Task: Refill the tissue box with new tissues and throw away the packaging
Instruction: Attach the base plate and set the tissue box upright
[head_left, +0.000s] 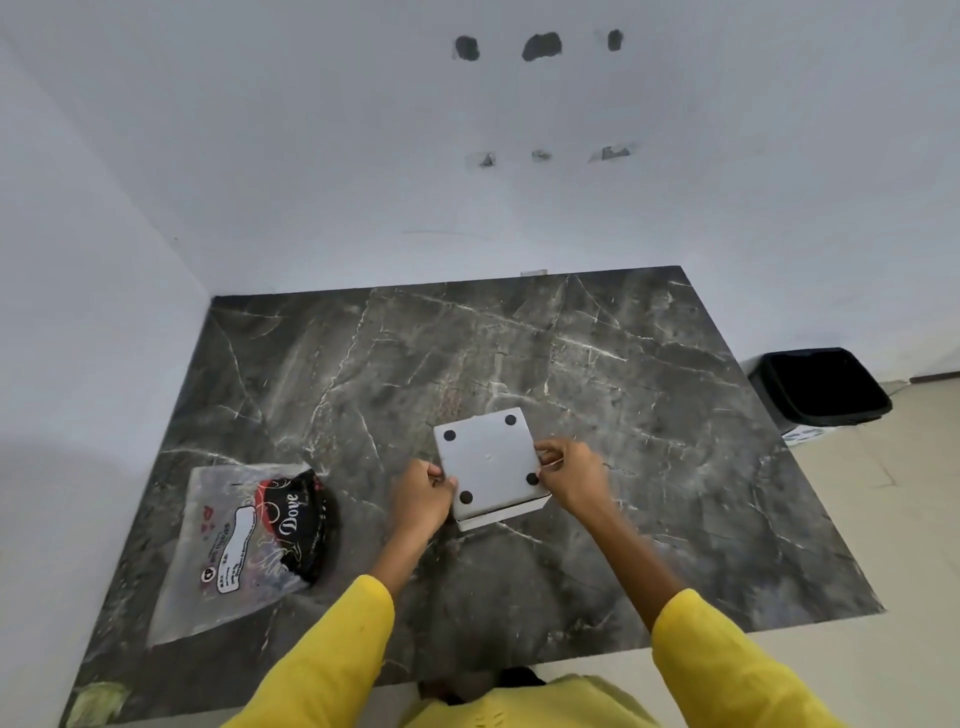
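A white square tissue box (488, 460) lies upside down on the dark marble table (623, 374), its flat bottom panel with black round feet at the corners facing up. My left hand (423, 496) grips the box's left edge near the front corner. My right hand (569, 475) pinches its right edge. The tissue packaging (234, 545), a clear plastic bag with a black and red printed part, lies flat at the table's front left, apart from both hands. No loose tissues are visible.
A black waste bin (821, 384) stands on the tiled floor beyond the table's right edge, against the white wall. White walls close the table at the back and the left. A scrap of yellowish tape (98, 701) sits at the front left corner.
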